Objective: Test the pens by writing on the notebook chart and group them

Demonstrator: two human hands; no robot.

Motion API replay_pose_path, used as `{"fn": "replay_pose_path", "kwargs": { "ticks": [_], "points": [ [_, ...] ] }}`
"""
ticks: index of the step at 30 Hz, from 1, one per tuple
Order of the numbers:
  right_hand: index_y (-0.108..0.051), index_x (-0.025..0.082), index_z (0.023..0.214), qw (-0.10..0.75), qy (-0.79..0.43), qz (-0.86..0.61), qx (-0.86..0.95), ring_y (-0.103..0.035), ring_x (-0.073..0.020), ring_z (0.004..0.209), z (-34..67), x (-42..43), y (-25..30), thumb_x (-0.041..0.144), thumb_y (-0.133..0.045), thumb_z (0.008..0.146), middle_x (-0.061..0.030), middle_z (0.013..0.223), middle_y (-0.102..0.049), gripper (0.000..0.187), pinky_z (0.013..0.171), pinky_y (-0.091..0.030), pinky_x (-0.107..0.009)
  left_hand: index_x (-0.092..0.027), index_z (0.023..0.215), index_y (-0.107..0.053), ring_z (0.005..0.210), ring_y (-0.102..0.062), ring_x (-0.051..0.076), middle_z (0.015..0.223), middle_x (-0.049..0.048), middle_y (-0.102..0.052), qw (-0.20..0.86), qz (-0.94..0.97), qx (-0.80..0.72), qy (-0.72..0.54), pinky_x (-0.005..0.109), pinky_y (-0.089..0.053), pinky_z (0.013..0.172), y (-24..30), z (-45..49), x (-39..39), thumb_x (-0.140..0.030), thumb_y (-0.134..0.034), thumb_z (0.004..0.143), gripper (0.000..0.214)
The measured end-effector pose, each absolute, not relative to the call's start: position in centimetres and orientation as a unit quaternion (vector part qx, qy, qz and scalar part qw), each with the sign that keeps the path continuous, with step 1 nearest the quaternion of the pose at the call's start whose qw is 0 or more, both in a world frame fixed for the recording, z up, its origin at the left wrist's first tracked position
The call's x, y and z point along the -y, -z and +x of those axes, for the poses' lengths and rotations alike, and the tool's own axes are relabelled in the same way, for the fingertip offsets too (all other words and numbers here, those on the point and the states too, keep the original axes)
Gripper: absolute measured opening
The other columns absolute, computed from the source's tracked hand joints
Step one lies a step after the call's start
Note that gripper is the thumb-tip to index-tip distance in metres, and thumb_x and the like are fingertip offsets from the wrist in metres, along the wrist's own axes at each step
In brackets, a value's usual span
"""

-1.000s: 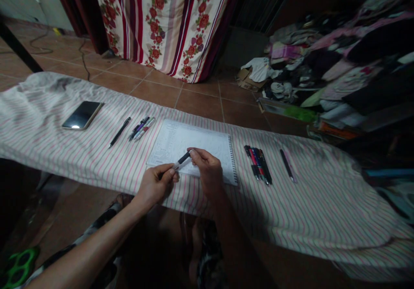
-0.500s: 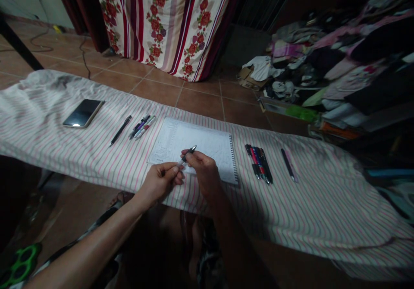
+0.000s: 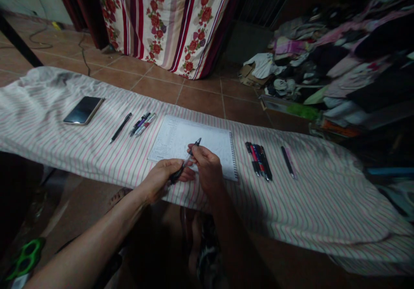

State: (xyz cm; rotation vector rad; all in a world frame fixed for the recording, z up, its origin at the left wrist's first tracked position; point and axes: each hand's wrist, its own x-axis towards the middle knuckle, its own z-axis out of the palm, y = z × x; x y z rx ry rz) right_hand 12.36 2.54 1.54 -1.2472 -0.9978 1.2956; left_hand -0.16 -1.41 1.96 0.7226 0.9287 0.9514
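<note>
A pen (image 3: 185,163) with a clear middle and dark ends slants between my two hands above the notebook. My left hand (image 3: 165,173) is closed on its lower, black end, thumb on top. Around the upper end, by the tip, the fingers of my right hand (image 3: 206,163) are pinched. Beneath them lies the spiral notebook (image 3: 207,136), its page printed or written on at the left. Several pens (image 3: 258,161) lie side by side to the right of the notebook, and another small group of pens (image 3: 142,124) lies to its left.
A striped cloth (image 3: 317,211) covers the long table. Toward the left are a single black pen (image 3: 120,128) and a phone (image 3: 84,110). Farther right lies a dark pen (image 3: 287,161) beside a pinkish one. A floral curtain (image 3: 161,26) and heaped clothes (image 3: 339,60) stand beyond.
My left hand has shifted slightly right and opened its grip along the pen, so more of the pen's clear middle and black lower end shows. My right hand has moved slightly up and right.
</note>
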Motion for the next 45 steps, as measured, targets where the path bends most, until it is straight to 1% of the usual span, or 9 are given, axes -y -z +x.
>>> {"fn": "replay_pose_path", "kwargs": {
  "ticks": [3, 6, 9, 12, 18, 23, 33, 37, 45],
  "points": [
    [-0.070, 0.016, 0.084, 0.483, -0.567, -0.518, 0.420, -0.051, -0.0081, 0.053, 12.6, -2.4, -1.7, 0.046, -0.065, 0.067, -0.0041, 0.080, -0.068, 0.035, 0.049, -0.040, -0.022, -0.011, 0.091, -0.069, 0.070, -0.065, 0.018, 0.075, 0.0094, -0.070, 0.763, 0.324, -0.386, -0.404, 0.027, -0.047, 0.068, -1.9, -0.2, 1.4, -0.039, -0.065, 0.074, 0.033],
    [-0.062, 0.020, 0.111, 0.456, -0.616, -0.482, 0.425, -0.056, -0.0098, 0.057, 12.5, -2.0, -1.8, 0.052, -0.060, 0.072, -0.0066, 0.095, -0.068, 0.051, 0.049, -0.044, -0.023, -0.008, 0.087, -0.069, 0.067, -0.065, 0.017, 0.074, 0.0104, -0.070, 0.779, 0.268, -0.370, -0.430, 0.026, -0.048, 0.067, -1.8, -0.2, 1.1, -0.028, -0.063, 0.077, 0.023],
    [-0.040, 0.024, 0.135, 0.446, -0.670, -0.388, 0.448, -0.063, -0.0164, 0.082, 12.5, -1.8, -1.5, 0.050, -0.066, 0.068, -0.0088, 0.111, -0.065, 0.076, 0.070, -0.051, -0.029, -0.006, 0.085, -0.066, 0.068, -0.066, 0.016, 0.075, 0.0112, -0.070, 0.767, 0.153, -0.371, -0.500, 0.028, -0.052, 0.070, -2.1, -0.3, 0.3, -0.014, -0.049, 0.084, 0.019],
    [-0.037, 0.026, 0.137, 0.415, -0.699, -0.320, 0.487, -0.058, -0.0202, 0.106, 12.5, -1.7, -1.1, 0.035, -0.078, 0.057, -0.0073, 0.128, -0.055, 0.090, 0.091, -0.046, -0.034, -0.007, 0.083, -0.062, 0.071, -0.067, 0.016, 0.076, 0.0107, -0.069, 0.759, 0.058, -0.364, -0.536, 0.028, -0.055, 0.070, -2.7, -0.4, -0.3, -0.010, -0.037, 0.089, 0.026],
    [-0.041, 0.030, 0.133, 0.382, -0.743, -0.272, 0.478, -0.044, -0.0207, 0.125, 12.7, -1.5, -1.0, 0.021, -0.076, 0.061, -0.0039, 0.139, -0.044, 0.081, 0.101, -0.039, -0.034, -0.006, 0.087, -0.058, 0.072, -0.068, 0.014, 0.079, 0.0101, -0.067, 0.753, -0.034, -0.340, -0.562, 0.023, -0.057, 0.068, -3.3, -0.1, -0.3, -0.009, -0.036, 0.090, 0.023],
    [-0.044, 0.029, 0.130, 0.386, -0.739, -0.272, 0.480, -0.045, -0.0203, 0.124, 12.5, -1.5, -1.2, 0.019, -0.076, 0.060, -0.0030, 0.138, -0.045, 0.077, 0.098, -0.042, -0.032, -0.006, 0.087, -0.058, 0.068, -0.067, 0.012, 0.077, 0.0092, -0.067, 0.752, -0.066, -0.325, -0.569, 0.020, -0.057, 0.066, -3.7, 0.1, -0.3, -0.008, -0.037, 0.091, 0.021],
    [-0.047, 0.021, 0.119, 0.456, -0.507, -0.372, 0.630, -0.053, -0.0196, 0.113, 11.0, -0.1, 0.0, 0.024, -0.055, 0.078, -0.0059, 0.119, -0.056, 0.042, 0.098, -0.041, -0.033, -0.005, 0.079, -0.057, 0.056, -0.065, 0.010, 0.069, 0.0078, -0.064, 0.750, -0.046, -0.345, -0.563, 0.014, -0.054, 0.052, -4.4, 0.4, -0.2, -0.014, -0.038, 0.092, 0.024],
    [-0.045, 0.023, 0.121, 0.447, -0.530, -0.357, 0.626, -0.053, -0.0195, 0.113, 11.2, -0.4, -0.2, 0.023, -0.057, 0.077, -0.0050, 0.122, -0.055, 0.046, 0.098, -0.042, -0.033, -0.004, 0.080, -0.057, 0.057, -0.065, 0.010, 0.069, 0.0086, -0.064, 0.752, -0.049, -0.340, -0.562, 0.015, -0.054, 0.054, -4.2, 0.2, -0.1, -0.015, -0.037, 0.092, 0.025],
    [-0.035, 0.024, 0.135, 0.408, -0.641, -0.263, 0.594, -0.038, -0.0224, 0.130, 12.1, -0.4, -0.8, 0.026, -0.063, 0.076, -0.0067, 0.142, -0.039, 0.066, 0.104, -0.037, -0.037, -0.007, 0.083, -0.059, 0.063, -0.065, 0.011, 0.072, 0.0069, -0.065, 0.769, -0.027, -0.310, -0.558, 0.021, -0.056, 0.063, -3.7, -0.1, 0.2, -0.018, -0.037, 0.093, 0.027]
  ]
}}
